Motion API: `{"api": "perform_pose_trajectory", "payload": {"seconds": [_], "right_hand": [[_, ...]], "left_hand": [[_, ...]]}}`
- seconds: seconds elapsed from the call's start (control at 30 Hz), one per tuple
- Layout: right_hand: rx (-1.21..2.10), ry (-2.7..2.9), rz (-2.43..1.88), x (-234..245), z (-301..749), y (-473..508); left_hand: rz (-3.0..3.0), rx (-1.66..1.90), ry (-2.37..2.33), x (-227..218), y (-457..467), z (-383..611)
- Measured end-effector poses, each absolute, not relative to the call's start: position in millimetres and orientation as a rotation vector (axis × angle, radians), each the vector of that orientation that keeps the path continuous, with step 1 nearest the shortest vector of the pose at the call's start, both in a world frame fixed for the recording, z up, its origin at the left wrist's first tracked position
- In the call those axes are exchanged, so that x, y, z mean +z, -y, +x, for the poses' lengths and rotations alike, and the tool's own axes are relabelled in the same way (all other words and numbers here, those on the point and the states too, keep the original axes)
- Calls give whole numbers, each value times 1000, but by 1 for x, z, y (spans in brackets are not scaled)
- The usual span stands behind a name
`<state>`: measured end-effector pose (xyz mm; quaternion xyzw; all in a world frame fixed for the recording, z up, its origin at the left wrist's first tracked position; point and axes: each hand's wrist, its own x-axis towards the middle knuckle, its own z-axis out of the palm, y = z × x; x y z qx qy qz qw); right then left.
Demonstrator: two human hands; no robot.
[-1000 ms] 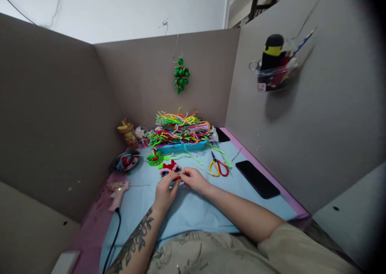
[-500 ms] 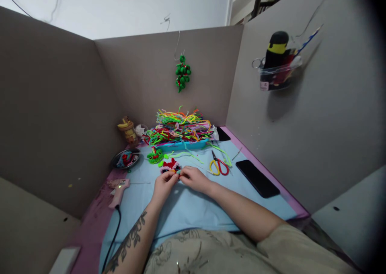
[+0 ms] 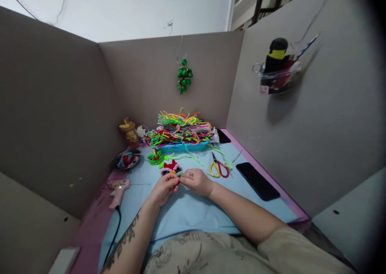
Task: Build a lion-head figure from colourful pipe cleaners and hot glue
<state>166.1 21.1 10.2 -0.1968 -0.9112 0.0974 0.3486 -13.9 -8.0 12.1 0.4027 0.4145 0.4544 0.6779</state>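
My left hand [image 3: 165,189] is closed, thumb and fingers pinched on a small red pipe-cleaner piece [image 3: 177,182] that is mostly hidden. From the other side, my right hand [image 3: 197,181] meets it with its fingertips closed on the same piece. A bit of teal shows between the fingertips. Just beyond them is a red fuzzy figure [image 3: 170,166] with pink trim, its lower part covered by the fingers; whether it touches them I cannot tell. A green fuzzy figure [image 3: 156,157] lies farther back to the left.
A blue tray [image 3: 183,147] heaped with pipe cleaners [image 3: 181,129] stands at the back. Scissors [image 3: 219,167] and a black phone [image 3: 257,181] lie at right. On the left are a pink glue gun [image 3: 120,191] with its cord and a dark bowl [image 3: 116,163]. Grey panels enclose the table.
My right hand has turned so its back and fingers show more. My left hand has shifted slightly left and down, its fingers still pinched. The camera view has tilted up a little.
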Motion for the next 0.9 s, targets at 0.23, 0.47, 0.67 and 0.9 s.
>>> {"api": "perform_pose_trajectory", "payload": {"seconds": [0.23, 0.47, 0.67, 0.9], "right_hand": [[789, 1944, -709, 7, 158, -18], [1572, 1704, -807, -1, 145, -18], [1364, 1770, -830, -1, 145, -16], [1100, 1853, -895, 2, 144, -14]], "left_hand": [[1006, 1306, -973, 14, 6, -14], [1419, 1444, -1119, 13, 9, -14], [1386, 1343, -1105, 13, 8, -11], [1391, 1332, -1113, 15, 10, -11]]}}
